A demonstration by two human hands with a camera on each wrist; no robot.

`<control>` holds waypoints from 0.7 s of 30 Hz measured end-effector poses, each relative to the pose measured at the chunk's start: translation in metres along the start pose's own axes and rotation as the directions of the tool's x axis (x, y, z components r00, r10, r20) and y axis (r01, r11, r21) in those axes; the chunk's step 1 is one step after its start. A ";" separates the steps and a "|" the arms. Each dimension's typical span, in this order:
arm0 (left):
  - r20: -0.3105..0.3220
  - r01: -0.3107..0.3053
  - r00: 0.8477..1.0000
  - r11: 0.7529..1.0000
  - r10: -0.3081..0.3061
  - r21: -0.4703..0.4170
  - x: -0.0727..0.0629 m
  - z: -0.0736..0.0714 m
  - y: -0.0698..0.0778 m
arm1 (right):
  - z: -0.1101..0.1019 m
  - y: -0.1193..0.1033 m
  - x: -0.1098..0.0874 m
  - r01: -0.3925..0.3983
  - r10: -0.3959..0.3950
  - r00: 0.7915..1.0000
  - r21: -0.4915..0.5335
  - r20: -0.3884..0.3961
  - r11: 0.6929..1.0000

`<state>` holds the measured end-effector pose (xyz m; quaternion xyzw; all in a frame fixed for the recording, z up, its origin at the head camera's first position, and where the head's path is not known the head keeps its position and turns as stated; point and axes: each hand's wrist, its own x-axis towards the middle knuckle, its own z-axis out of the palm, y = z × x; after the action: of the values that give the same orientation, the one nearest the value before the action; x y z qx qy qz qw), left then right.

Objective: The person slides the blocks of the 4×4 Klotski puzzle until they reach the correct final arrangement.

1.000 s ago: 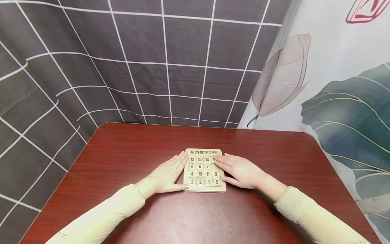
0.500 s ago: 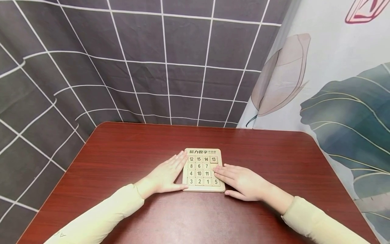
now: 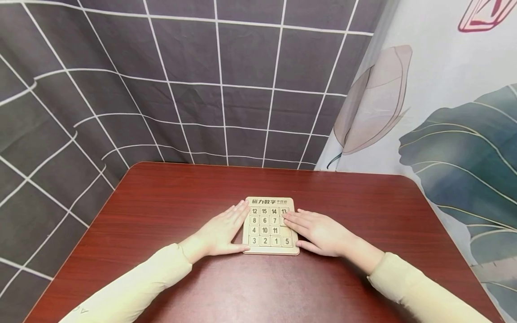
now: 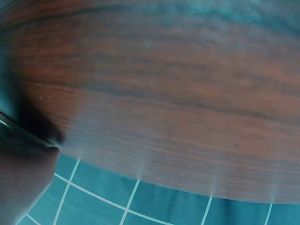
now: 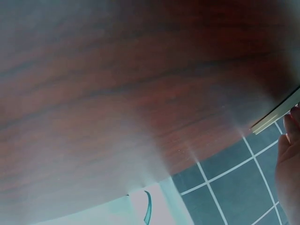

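A pale wooden number slide puzzle lies flat on the table, with dark printed characters along its top and numbered square tiles below. My left hand rests along its left edge, fingers straight, thumb near the lower left corner. My right hand reaches over the right edge. Its straight fingertips touch the right end of the second row and hide the tile there. Just below them, the third row's right slot shows bare board. In the right wrist view, the puzzle's edge shows beside the fingers.
The puzzle lies on a reddish-brown wooden table with rounded far corners. Behind it hangs a dark grey curtain with a white grid. A white curtain with leaf prints hangs at the right.
My right hand moved down to the third row's right tile, then back up. The bare slot shifted from the second row to the third as the 9 tile slid up. My left hand stayed put.
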<state>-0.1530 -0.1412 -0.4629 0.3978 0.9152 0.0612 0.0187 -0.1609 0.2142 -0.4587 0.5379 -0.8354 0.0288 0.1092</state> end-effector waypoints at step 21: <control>0.004 0.008 1.000 1.000 -0.008 0.004 0.000 0.001 0.001 | -0.003 -0.028 -0.025 0.150 -0.154 0.984 -0.050 -0.085 0.987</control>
<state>-0.1522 -0.1401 -0.4636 0.3944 0.9169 0.0584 0.0197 -0.1256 0.2249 -0.4629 0.5957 -0.7867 0.0261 0.1598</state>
